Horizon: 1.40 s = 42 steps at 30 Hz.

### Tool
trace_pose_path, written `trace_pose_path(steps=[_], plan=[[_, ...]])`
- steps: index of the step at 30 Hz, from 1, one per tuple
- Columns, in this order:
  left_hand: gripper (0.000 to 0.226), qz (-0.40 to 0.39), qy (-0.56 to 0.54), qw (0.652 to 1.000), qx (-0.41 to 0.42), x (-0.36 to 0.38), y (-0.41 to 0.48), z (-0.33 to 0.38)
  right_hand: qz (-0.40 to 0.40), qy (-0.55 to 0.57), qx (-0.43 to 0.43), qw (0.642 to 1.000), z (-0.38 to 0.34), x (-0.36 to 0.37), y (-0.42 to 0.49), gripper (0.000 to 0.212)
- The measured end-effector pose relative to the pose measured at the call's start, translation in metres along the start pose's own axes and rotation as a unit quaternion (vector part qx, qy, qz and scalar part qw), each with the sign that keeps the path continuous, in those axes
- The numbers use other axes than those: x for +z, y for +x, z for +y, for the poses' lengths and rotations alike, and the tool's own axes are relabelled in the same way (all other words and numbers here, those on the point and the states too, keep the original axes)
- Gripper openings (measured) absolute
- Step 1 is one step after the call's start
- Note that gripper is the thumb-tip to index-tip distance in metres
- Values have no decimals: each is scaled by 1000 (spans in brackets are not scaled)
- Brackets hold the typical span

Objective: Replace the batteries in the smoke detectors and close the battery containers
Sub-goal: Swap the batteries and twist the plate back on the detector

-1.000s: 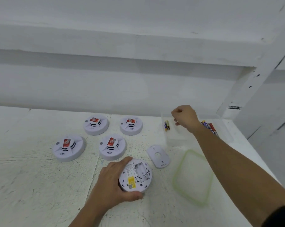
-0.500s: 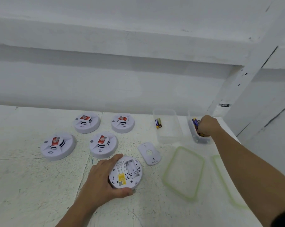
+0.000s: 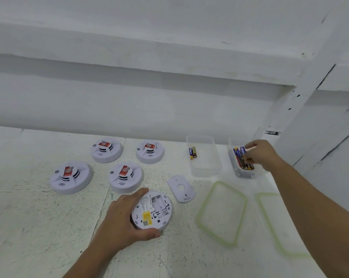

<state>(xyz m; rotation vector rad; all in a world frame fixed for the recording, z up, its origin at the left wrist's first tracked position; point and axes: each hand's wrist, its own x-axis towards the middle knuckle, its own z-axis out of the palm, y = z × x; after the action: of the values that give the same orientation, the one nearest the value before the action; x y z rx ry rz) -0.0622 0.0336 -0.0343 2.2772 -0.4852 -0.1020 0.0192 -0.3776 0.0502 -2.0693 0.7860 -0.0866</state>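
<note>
The left hand (image 3: 125,217) is gripping the upturned smoke detector (image 3: 152,211) on the counter (image 3: 29,227), with the thumb curling round the near rim and the fingers wrapping the far rim. The detector is lying with its underside up, showing an uncovered battery bay and a yellow label. Its cover plate (image 3: 181,188) is lying just beyond this hand's fingertips, to their right. Four more smoke detectors (image 3: 126,176) are sitting face up past the left hand and to its left, in two rows, each one carrying a red tag.

The right hand (image 3: 263,155) is reaching into the far battery container (image 3: 249,175), with its fingers curling down among the loose batteries (image 3: 238,155). Whether it is actually pinching one I cannot tell. Just to the left of this hand, a second clear container (image 3: 204,169) is holding two batteries (image 3: 192,153) lying side by side. Two green-edged lids (image 3: 222,213) are resting flat on the counter nearer than the right hand, one under the forearm and the other lying between the two arms.
</note>
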Motion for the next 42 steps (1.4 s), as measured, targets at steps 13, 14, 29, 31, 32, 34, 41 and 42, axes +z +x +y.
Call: trace_pose_path(steps=[13, 14, 29, 31, 32, 34, 41, 42], plan=[[103, 7, 8, 1000, 11, -1, 1, 3, -204, 97, -128, 966, -29, 86, -172, 14], [104, 4, 11, 1000, 9, -1, 1, 2, -210, 62, -144, 965, -25, 99, -184, 14], [120, -30, 16, 999, 7, 1, -1, -9, -127, -158, -371, 906, -1, 160, -219, 22], [119, -29, 9, 1000, 6, 1, -1, -9, -145, -143, -382, 902, -2, 157, -218, 24], [118, -28, 4, 1000, 5, 0, -1, -9, -156, -142, -386, 898, -4, 155, -217, 25], [116, -26, -2, 1000, 4, 0, -1, -9, -179, -143, -388, 893, -6, 149, -215, 24], [113, -24, 4, 1000, 7, 0, -1, -8, -215, -112, -331, 912, -5, 145, -207, 12], [113, -24, 3, 1000, 7, 0, -1, -8, -217, -107, -328, 913, -4, 145, -206, 10]])
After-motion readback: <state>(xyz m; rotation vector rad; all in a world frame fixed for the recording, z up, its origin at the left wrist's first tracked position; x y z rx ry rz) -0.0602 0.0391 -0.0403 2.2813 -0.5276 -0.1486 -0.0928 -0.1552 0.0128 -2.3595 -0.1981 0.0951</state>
